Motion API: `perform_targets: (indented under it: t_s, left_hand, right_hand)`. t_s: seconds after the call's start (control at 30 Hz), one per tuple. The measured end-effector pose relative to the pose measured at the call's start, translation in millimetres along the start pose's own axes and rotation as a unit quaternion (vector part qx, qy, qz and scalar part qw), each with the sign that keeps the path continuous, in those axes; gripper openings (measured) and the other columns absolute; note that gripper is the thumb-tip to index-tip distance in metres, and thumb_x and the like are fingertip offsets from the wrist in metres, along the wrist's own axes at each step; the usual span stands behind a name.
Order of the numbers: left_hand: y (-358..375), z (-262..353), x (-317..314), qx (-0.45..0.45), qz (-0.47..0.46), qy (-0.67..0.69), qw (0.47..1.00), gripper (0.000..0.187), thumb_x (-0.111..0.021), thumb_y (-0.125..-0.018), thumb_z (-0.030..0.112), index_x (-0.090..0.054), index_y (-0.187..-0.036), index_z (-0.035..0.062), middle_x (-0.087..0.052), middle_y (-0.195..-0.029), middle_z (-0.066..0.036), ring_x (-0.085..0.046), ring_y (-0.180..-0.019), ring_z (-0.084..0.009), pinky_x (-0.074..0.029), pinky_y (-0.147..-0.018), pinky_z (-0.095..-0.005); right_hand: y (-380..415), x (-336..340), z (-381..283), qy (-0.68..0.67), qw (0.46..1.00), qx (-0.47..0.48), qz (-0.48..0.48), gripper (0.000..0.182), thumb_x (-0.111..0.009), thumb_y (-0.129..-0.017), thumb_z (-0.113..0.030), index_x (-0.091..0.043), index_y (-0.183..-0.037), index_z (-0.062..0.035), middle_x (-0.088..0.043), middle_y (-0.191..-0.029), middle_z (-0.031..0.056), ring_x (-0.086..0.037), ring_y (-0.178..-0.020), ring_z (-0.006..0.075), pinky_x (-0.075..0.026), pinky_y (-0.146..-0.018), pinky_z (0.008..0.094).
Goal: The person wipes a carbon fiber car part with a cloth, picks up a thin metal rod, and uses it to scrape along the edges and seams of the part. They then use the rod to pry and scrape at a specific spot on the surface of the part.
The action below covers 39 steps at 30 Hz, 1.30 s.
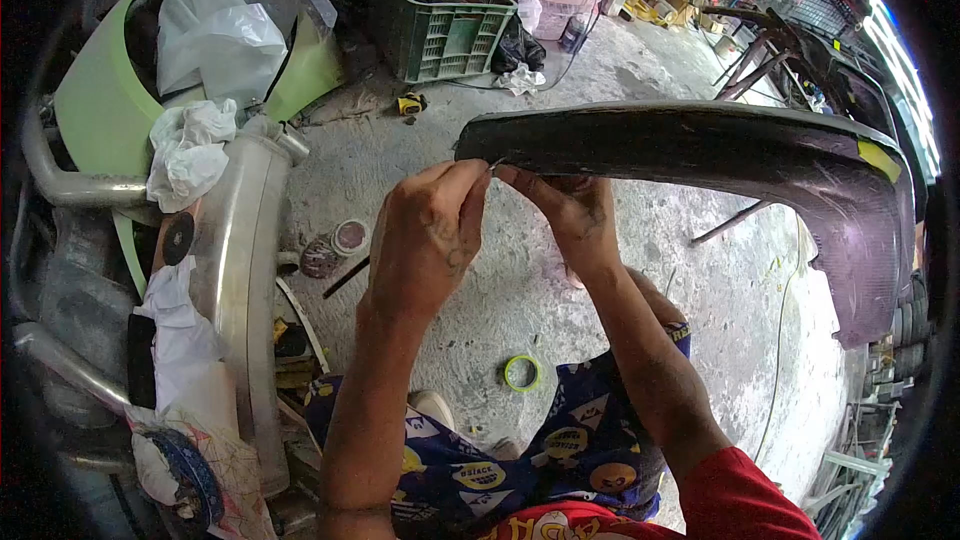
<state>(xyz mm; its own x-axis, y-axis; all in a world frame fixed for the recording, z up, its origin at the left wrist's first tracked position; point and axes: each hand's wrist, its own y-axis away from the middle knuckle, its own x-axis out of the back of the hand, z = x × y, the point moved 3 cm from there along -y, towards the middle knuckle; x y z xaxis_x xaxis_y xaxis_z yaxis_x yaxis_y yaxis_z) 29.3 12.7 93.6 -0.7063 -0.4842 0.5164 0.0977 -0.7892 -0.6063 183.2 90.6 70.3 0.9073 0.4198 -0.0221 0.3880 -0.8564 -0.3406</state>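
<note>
A long dark curved panel (650,145) stretches from the centre to the right, with a yellow patch (879,160) near its far bend. My left hand (437,225) is pinched at the panel's left end, its fingertips on something thin and too small to make out. Close beside it, my right hand (568,215) reaches to the panel's lower edge, thumb and finger near the same spot; its other fingers are partly hidden behind the panel.
Below on the concrete floor lies a yellow-green tape roll (521,372). A green crate (455,38) stands at the back, near a yellow tape measure (411,104). Metal silencer (240,310), cloths (190,155) and a light-green panel (100,110) fill the left. A stand leg (730,223) shows beneath the dark panel.
</note>
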Motion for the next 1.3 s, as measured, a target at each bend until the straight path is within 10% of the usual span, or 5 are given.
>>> perform_targets:
  t_s: [0.77, 1.3]
  left_hand:
    - [5, 2, -7, -0.023, 0.007, -0.074, 0.997, 0.013, -0.061, -0.096, 0.004, -0.067, -0.099, -0.0063, -0.070, -0.088, -0.022, -0.071, -0.076, -0.0368, -0.055, -0.065, -0.0386]
    - [3, -16, 13, 0.094, -0.010, 0.117, 0.989, 0.030, -0.064, -0.099, 0.027, -0.069, -0.100, -0.0030, -0.067, -0.074, -0.008, -0.059, -0.062, -0.0115, -0.046, -0.059, -0.0286]
  right_hand:
    - [1, 6, 5, 0.001, 1.000, -0.017, -0.017, 0.023, -0.073, -0.089, -0.001, -0.070, -0.112, -0.0027, -0.074, -0.110, 0.0086, -0.069, -0.105, 0.0161, -0.054, -0.094, 0.0322]
    - [4, 13, 3, -0.024, 0.998, -0.050, -0.023, 0.024, -0.072, -0.088, 0.001, -0.070, -0.112, -0.0040, -0.073, -0.113, 0.0061, -0.066, -0.109, 0.0153, -0.051, -0.096, 0.0303]
